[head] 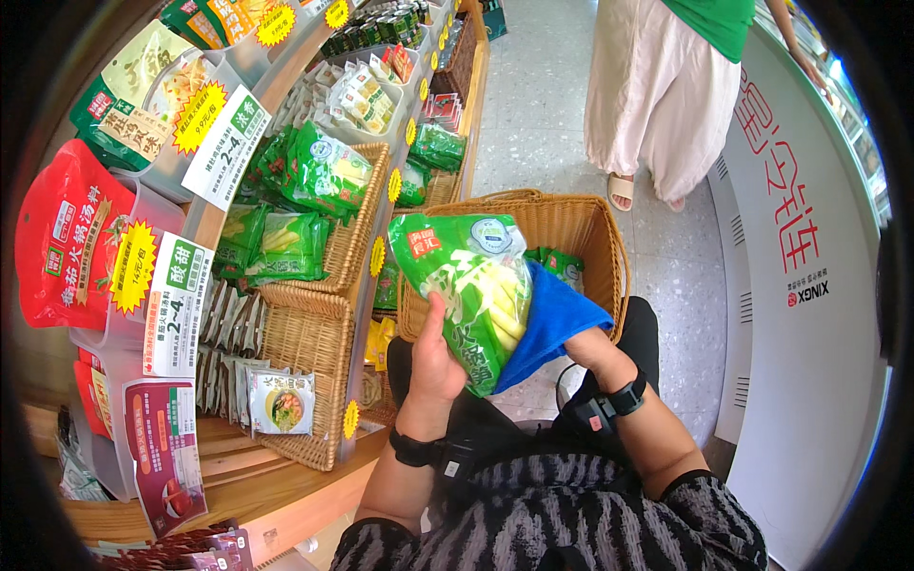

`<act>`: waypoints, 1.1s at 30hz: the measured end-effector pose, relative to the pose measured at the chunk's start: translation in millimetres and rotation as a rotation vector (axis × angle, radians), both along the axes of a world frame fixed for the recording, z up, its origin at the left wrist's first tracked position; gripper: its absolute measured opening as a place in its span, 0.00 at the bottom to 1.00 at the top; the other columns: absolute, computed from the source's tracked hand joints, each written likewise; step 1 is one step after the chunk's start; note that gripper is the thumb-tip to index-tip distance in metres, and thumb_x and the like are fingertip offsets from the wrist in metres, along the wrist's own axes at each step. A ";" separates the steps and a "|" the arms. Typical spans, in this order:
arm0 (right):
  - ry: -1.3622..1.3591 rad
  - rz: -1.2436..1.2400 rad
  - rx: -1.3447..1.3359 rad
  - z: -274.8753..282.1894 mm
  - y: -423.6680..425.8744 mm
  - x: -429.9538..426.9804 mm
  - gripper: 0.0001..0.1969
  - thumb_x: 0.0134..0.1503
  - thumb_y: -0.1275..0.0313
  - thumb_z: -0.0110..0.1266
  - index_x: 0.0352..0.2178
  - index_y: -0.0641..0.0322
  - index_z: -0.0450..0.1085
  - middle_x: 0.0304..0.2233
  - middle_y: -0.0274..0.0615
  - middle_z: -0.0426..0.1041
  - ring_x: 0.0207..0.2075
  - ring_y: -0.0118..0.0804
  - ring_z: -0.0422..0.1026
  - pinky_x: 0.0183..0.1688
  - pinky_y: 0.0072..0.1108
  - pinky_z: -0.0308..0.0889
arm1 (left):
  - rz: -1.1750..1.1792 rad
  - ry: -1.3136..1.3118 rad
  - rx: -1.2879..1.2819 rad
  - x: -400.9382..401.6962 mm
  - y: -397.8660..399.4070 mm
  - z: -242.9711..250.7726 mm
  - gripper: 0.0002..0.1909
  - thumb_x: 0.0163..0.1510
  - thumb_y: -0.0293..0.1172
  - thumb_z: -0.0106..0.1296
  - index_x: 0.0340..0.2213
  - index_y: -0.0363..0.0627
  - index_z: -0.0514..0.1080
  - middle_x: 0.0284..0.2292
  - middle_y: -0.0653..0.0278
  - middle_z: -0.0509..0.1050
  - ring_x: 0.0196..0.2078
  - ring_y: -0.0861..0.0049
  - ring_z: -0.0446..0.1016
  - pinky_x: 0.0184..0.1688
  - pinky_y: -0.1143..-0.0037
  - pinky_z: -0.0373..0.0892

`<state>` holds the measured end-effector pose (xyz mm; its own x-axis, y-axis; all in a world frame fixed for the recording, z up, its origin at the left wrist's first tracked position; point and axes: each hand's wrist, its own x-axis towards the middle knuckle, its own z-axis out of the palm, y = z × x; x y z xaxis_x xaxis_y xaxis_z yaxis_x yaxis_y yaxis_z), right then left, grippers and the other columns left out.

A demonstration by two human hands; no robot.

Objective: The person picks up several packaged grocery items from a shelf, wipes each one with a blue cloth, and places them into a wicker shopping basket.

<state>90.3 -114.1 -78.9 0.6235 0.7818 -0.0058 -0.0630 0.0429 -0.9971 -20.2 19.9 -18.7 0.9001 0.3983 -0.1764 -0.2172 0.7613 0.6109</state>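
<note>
In front of me, my left hand [435, 357] grips the lower left side of a green plastic food packet [482, 285], its thumb lying on the front. The packet shows pale bamboo shoots or similar pieces and bears writing. My right hand [593, 350] is at a blue cloth [553, 321], which covers its fingers and lies against the packet's right edge. Beyond and partly beneath the packet stands a brown wicker basket [593, 228] with smaller green packets [560, 265] inside.
Wooden shelves on the left hold wicker trays [303, 314] with green packets [289, 246], noodle packets [280, 401] and a red pouch [75, 243]. A person in pale trousers [660, 93] stands ahead on the right, beside a white cabinet [785, 342]. My knees flank the basket's near side.
</note>
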 end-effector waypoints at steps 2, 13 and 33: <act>0.713 0.103 0.217 0.1 -6.1 -4.7 0.27 0.47 0.71 0.51 0.49 0.64 0.53 0.46 0.40 0.62 0.42 0.31 0.64 0.46 0.21 0.60 | -0.021 -0.001 0.022 -0.7 1.4 1.1 0.26 0.55 0.45 0.32 0.49 0.39 0.52 0.47 0.58 0.60 0.49 0.70 0.60 0.51 0.71 0.57; -0.570 -0.206 -0.101 57.3 2.1 -24.3 0.18 0.43 0.74 0.52 0.39 0.62 0.63 0.35 0.47 0.67 0.35 0.43 0.67 0.38 0.24 0.62 | 0.107 0.158 0.685 7.5 -16.6 2.5 0.31 0.55 0.46 0.30 0.55 0.47 0.36 0.54 0.56 0.45 0.55 0.71 0.49 0.55 0.73 0.47; -1.079 0.085 0.093 66.6 30.2 -9.7 0.15 0.45 0.65 0.49 0.35 0.58 0.67 0.38 0.43 0.68 0.44 0.42 0.63 0.50 0.31 0.51 | -0.100 -0.069 -0.337 -6.4 -13.4 -19.0 0.32 0.53 0.56 0.26 0.51 0.43 0.50 0.48 0.56 0.59 0.50 0.67 0.60 0.52 0.69 0.57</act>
<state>80.6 -83.9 -12.3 0.2080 0.7917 0.5744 0.8384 0.1581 -0.5216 -26.6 6.5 -37.7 0.9459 0.2377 -0.2206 -0.1635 0.9371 0.3085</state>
